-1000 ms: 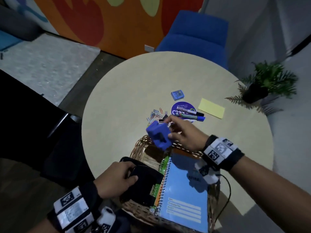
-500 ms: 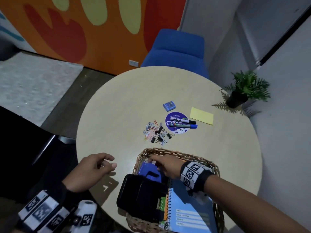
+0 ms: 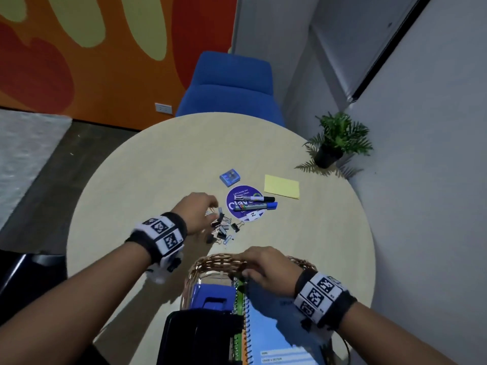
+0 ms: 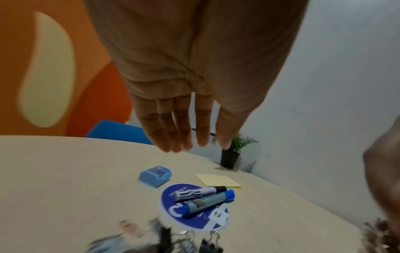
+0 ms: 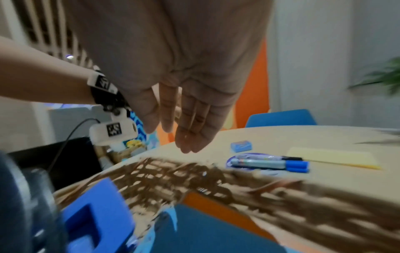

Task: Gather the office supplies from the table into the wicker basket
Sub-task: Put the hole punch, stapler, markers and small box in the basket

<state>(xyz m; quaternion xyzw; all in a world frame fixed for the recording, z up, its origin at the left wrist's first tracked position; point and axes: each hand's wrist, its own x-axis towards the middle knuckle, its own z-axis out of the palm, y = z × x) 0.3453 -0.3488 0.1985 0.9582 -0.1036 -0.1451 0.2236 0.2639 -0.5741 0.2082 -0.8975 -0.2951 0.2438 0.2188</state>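
Here the left hand (image 3: 196, 212), fingers straight and holding nothing, hovers over the binder clips (image 3: 222, 227) — a hasty scoop could scatter them across the table (image 3: 147, 164).

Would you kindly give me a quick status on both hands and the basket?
Left hand open over the clips. Right hand open, empty, at the wicker basket rim. Markers, sticky notes still on table. Nothing blocking.

Office lounge: round mtg table (image 3: 158, 164), blue chair (image 3: 232, 85), orange mural wall (image 3: 79, 61).
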